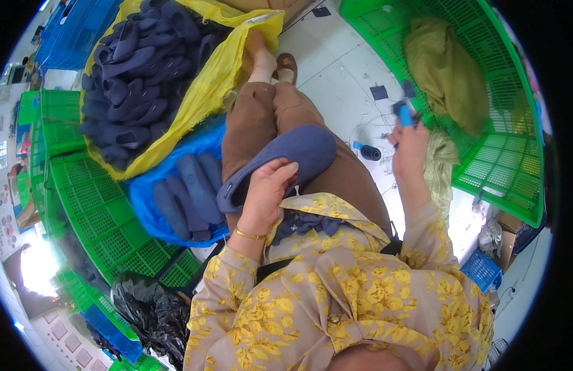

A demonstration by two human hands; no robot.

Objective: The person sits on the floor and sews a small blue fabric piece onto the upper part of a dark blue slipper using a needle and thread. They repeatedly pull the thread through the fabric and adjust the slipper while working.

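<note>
Left hand (269, 188), fingers curled, grips 1 dark blue slipper (280, 162) lying across the lap at centre. Right hand (409, 145), at 3 o'clock, pinches a blue-handled tool (404, 113). A thread spool (370, 152) lies between; a yellow sack of slippers (207, 86) at 10 o'clock.

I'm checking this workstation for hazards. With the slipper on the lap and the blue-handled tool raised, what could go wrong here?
1. The right hand holds a small blue-handled tool up beside the green crate; it might snag the olive cloth.
2. The left hand alone steadies the navy slipper on the lap, so it could slide off.
</note>
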